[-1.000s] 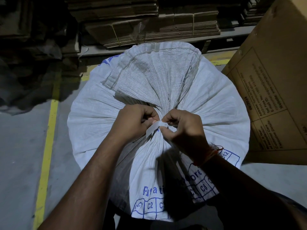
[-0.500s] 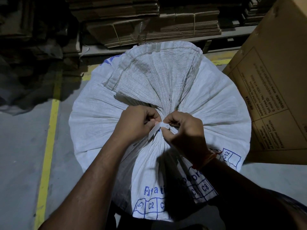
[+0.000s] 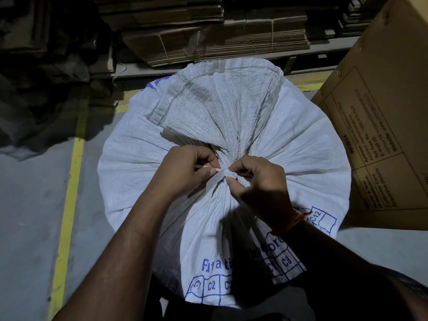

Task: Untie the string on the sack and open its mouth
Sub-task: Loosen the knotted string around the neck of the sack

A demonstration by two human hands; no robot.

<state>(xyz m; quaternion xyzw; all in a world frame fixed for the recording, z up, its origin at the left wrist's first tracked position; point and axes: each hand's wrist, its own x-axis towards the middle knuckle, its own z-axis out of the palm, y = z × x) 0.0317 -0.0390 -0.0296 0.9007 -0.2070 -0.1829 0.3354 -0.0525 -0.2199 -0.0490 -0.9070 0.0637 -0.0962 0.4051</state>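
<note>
String (image 3: 217, 179) cinches the sack (image 3: 266, 144) neck on the floor; left hand (image 3: 185, 170) pinches one tail taut, right hand (image 3: 259, 181) fingers (image 3: 234, 169) nip the knot, so it can loosen.

Your two forearms come up from the bottom edge, both bare all the way from elbow to wrist, no sleeves, no gloves, no watch. Your left hand (image 3: 185, 170) wears nothing at all, no ring showing. On your right hand (image 3: 261, 186) the fingers look bare too, and at that wrist you've got a thin thread band (image 3: 295, 220), orange-red, wound round a few times, with a loose red end sticking out to the side. Short, plain nails where they catch the light.
</note>
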